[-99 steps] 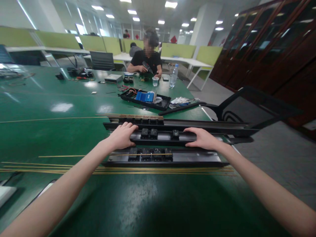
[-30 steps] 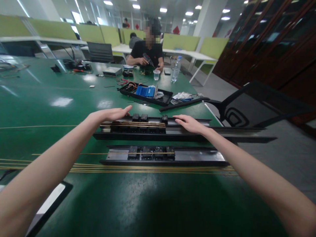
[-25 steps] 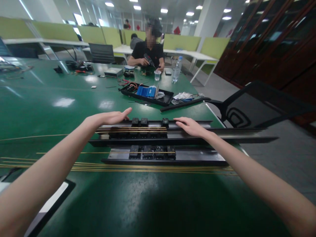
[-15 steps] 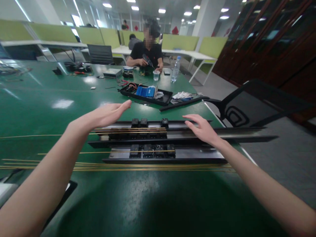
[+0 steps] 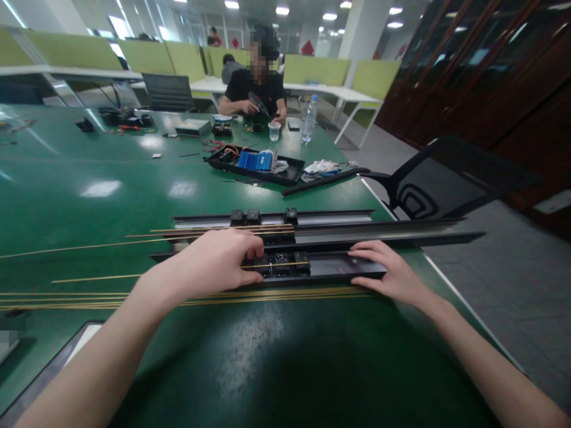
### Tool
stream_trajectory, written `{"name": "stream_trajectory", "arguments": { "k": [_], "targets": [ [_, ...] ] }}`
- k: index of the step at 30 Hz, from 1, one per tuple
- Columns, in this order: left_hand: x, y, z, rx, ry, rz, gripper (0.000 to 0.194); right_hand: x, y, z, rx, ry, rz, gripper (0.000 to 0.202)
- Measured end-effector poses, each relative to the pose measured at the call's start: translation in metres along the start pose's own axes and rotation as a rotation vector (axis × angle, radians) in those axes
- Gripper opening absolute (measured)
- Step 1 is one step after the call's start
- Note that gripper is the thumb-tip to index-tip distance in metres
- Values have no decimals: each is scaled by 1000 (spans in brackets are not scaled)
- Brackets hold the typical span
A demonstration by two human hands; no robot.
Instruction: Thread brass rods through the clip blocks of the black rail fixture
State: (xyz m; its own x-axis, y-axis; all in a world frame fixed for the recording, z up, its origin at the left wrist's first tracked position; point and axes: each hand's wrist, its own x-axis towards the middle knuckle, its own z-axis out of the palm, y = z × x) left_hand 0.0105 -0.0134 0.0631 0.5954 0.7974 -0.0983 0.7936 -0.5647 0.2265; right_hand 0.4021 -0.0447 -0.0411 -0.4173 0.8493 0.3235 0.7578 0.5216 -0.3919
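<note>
The nearest black metal channel [image 5: 332,267] lies across the table with several black blocks [image 5: 281,262] in it and a thin brass rod [image 5: 292,263] over them. My left hand [image 5: 218,258] is closed over its left part, thumb at the front edge, fingers curled beside the blocks. At the right end, my right hand [image 5: 392,273] grips the same channel, thumb in front and fingers at the back edge. Behind it lies a longer black channel [image 5: 428,238] with blocks and brass rods, then another channel [image 5: 339,215] with three black blocks showing.
Several long brass rods [image 5: 312,293] lie along the front of the channels. Farther back are a black tray [image 5: 292,172] with a blue pack, white gloves [image 5: 321,169] and a water bottle [image 5: 309,122]. A person [image 5: 254,89] holds a power driver opposite. A mesh chair [image 5: 437,184] stands right.
Both hands have come down from above the channels onto the nearest one, the left over its left part, the right at its right end. The view has shifted slightly.
</note>
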Motion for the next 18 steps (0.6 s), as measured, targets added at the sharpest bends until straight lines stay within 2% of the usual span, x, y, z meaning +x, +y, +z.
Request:
{"name": "stream_trajectory", "arguments": {
  "k": [6, 10, 14, 18],
  "targets": [
    [10, 4, 15, -5, -37, 66, 14, 4, -5, -1, -20, 80, -57, 43],
    [15, 2, 18, 15, -22, 92, 12, 10, -30, 3, 16, 153, -105, 37],
    [15, 3, 21, 13, -2, 93, 11, 34, -65, 27, 235, 199, -170, 19],
    [12, 6, 23, 2, 29, 103, 12, 53, -84, 52, 417, 204, -146, 11]
  ]
}}
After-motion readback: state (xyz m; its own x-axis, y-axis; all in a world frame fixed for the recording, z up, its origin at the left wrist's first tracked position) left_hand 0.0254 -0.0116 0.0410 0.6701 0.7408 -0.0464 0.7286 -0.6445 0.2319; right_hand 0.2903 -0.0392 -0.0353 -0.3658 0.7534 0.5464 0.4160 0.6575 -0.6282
